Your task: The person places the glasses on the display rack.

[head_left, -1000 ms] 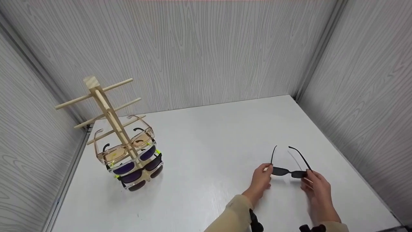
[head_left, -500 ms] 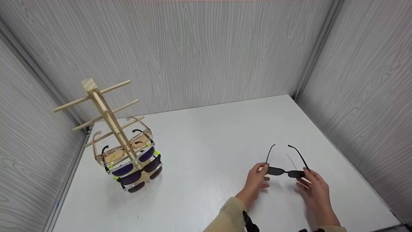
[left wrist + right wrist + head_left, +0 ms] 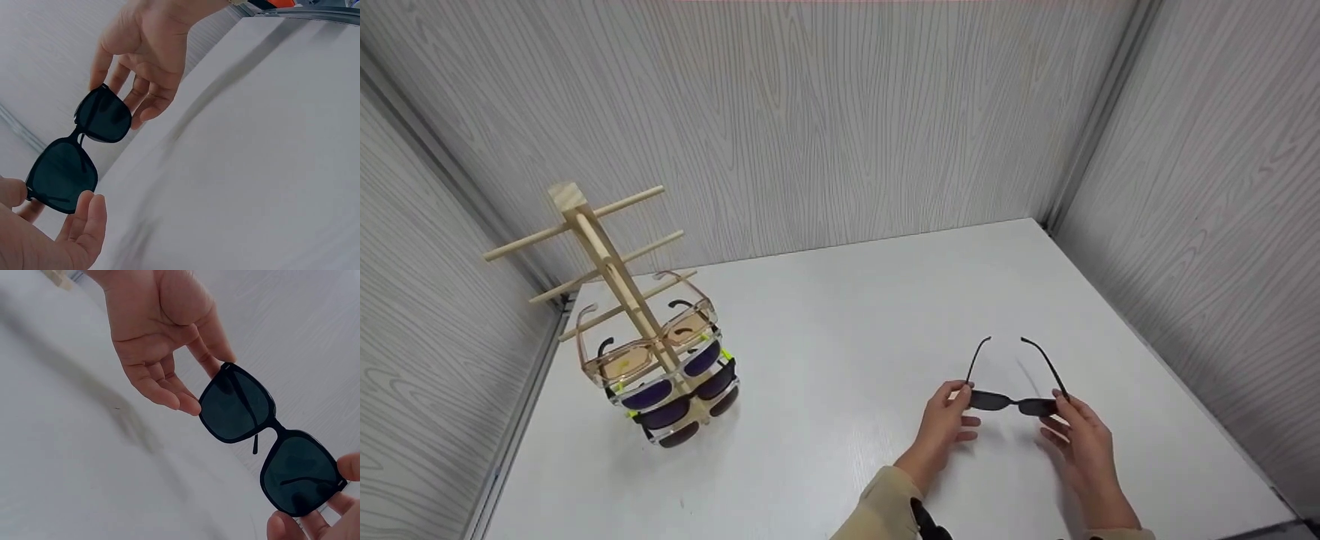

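A pair of black sunglasses point(image 3: 988, 400) with dark lenses is held up above the right side of the white table point(image 3: 825, 330). Its arms are unfolded and point away from me. My left hand point(image 3: 941, 424) pinches the left end of the frame between thumb and fingers. At the opposite end my right hand point(image 3: 1086, 442) does likewise. Both wrist views show the lens fronts; in the left wrist view my left hand point(image 3: 62, 242) is low in the corner, and in the right wrist view my right hand point(image 3: 337, 517) is at the lower right.
A wooden display rack point(image 3: 615, 274) with crossbars stands on the table's left side. Several pairs of glasses hang on its lower bars, a peach-tinted clear pair point(image 3: 626, 363) uppermost. The two upper bars carry no glasses. Grey wood-grain panels point(image 3: 840, 112) enclose the table.
Both hands and the sunglasses between them have shifted a little to the left. The grip at each end of the frame stays the same.
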Motion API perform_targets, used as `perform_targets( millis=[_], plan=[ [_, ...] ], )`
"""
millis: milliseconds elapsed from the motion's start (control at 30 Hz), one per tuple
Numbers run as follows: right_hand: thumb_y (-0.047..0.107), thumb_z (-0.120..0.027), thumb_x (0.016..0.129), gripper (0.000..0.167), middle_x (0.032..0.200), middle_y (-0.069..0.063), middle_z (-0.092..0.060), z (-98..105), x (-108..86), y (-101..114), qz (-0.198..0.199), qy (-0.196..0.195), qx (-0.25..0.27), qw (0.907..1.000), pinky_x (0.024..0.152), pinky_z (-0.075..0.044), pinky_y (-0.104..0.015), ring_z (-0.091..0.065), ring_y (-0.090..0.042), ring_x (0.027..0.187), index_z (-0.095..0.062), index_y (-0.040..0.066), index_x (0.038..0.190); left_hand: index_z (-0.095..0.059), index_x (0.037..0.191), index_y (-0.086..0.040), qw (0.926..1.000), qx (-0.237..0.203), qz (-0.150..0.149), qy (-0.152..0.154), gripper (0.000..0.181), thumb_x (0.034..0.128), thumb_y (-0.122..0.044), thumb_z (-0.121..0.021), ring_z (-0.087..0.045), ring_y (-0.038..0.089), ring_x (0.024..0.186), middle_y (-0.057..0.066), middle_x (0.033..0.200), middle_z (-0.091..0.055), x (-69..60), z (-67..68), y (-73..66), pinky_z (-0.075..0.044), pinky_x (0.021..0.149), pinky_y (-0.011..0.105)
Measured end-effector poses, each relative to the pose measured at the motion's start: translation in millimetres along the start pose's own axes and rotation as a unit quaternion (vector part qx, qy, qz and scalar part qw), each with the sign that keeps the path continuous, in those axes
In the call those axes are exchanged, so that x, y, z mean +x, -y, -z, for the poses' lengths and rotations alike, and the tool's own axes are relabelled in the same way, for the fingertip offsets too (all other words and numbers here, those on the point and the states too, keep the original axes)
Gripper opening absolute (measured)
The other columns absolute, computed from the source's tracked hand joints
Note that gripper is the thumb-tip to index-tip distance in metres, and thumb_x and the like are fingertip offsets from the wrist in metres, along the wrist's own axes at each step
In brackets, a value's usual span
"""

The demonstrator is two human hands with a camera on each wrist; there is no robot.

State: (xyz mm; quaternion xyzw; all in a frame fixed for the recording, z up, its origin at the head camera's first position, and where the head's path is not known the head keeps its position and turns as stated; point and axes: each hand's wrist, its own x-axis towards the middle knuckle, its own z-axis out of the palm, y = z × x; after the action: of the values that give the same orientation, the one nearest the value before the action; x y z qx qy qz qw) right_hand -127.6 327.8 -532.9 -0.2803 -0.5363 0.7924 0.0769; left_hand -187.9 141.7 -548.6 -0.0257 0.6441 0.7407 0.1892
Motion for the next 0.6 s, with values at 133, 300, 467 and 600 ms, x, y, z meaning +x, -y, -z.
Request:
perform_targets(
  millis=[133,300,467,600],
  plan=[
    [0.029,-0.062,0.090,0.033,0.096,0.006,-0.063,-4.4,-2.0,-2.1,0.000,-0.003,-0.010,0.9999,0.082,-0.051,-0.029,-0.063,-0.013,0.091,-0.059,0.012,0.118,-0.059,0.116,-0.020,1.0000,-0.005,-0.002,0.003,0.027,0.0941,-0.035,-0.054,-0.065,0.026,0.079,0.006,0.098,-0.058,-3.0,5.7,1.8,-0.056,0.064,0.038],
    [0.028,-0.061,0.091,0.020,0.094,0.006,-0.064,-9.2,-2.8,-6.3,0.002,0.008,-0.005,1.0000,0.081,-0.051,-0.030,-0.064,-0.014,0.089,-0.063,0.017,0.108,-0.059,0.118,-0.020,0.9999,-0.006,-0.005,0.007,0.028,0.0944,-0.034,-0.053,-0.065,0.024,0.077,0.006,0.098,-0.058,-6.2,14.2,2.1,-0.056,0.063,0.038],
    [0.031,-0.060,0.091,0.037,0.097,0.005,-0.062,-16.7,-4.8,-8.9,0.011,0.021,-0.016,0.9996,0.082,-0.051,-0.030,-0.063,-0.015,0.090,-0.055,0.011,0.122,-0.059,0.118,-0.020,0.9999,-0.009,-0.004,0.012,0.028,0.0947,-0.033,-0.053,-0.065,0.027,0.081,0.006,0.098,-0.059,-8.1,23.7,0.3,-0.056,0.064,0.038],
    [0.030,-0.059,0.092,0.049,0.099,0.004,-0.063,-20.8,-6.1,-11.0,0.017,0.024,-0.030,0.9991,0.082,-0.051,-0.030,-0.063,-0.015,0.091,-0.046,0.004,0.132,-0.059,0.119,-0.019,0.9998,-0.010,-0.007,0.017,0.028,0.0948,-0.033,-0.053,-0.065,0.026,0.079,0.006,0.099,-0.058,-10.1,29.8,-1.9,-0.056,0.063,0.036]
  ],
)
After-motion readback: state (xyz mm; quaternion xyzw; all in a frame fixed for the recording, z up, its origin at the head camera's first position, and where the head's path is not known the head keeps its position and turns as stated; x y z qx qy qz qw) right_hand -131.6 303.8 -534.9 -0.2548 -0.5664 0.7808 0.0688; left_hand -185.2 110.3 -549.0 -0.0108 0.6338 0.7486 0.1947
